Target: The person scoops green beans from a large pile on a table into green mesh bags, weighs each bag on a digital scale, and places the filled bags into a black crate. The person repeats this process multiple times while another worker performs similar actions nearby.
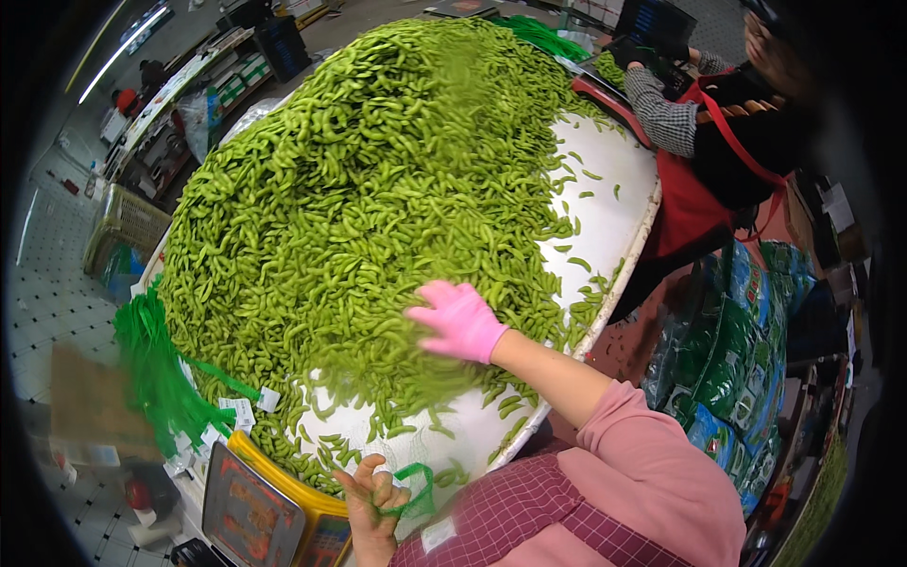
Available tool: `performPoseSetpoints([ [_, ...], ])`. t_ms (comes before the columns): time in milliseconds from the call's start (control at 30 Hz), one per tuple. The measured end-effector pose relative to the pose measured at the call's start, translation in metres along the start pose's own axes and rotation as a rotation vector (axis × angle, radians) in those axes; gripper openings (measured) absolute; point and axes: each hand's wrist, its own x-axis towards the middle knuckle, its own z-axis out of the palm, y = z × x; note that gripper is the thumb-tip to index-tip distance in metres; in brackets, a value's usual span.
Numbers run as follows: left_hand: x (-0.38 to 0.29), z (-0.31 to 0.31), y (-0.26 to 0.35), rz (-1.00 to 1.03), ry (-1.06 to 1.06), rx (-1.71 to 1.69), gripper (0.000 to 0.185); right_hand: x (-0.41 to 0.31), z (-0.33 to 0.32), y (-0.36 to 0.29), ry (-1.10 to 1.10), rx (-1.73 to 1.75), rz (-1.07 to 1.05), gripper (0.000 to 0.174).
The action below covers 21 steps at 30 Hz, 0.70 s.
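Note:
A large heap of green soybean pods (354, 234) covers most of a white table (602, 170). My right hand (460, 322), in a pink glove, lies palm down on the near side of the heap with its fingers apart. Blurred pods lie just below it. Low in the picture, my bare left hand (372, 492) holds a green mesh bag (418, 489) by a band at its mouth. Its pale netting spreads over the table edge, and what it contains is hard to tell.
A yellow scale (322, 507) stands left of my left hand, beside a bunch of green mesh bags (149, 361) with white tags. Across the table, a person in a red apron (684, 205) works at a red scale (613, 106). Filled bags (737, 354) are stacked at right.

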Motion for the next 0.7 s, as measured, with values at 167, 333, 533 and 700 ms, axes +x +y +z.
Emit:
performPoseSetpoints([
  [167,0.014,0.026,-0.014,0.02,-0.083,-0.008,0.07,0.0,-0.003,-0.001,-0.153,-0.039,0.051,0.051],
  [333,0.024,0.062,-0.036,0.03,-0.055,-0.029,0.071,0.004,-0.009,-0.001,-0.237,-0.016,0.057,0.049],
  [533,0.046,0.095,-0.059,0.098,-0.072,-0.086,0.07,-0.006,-0.024,-0.001,-0.355,0.032,-0.045,0.047],
  [700,0.065,0.109,-0.076,0.121,0.022,-0.087,0.071,-0.021,-0.037,0.009,-0.448,0.116,-0.156,0.054],
])
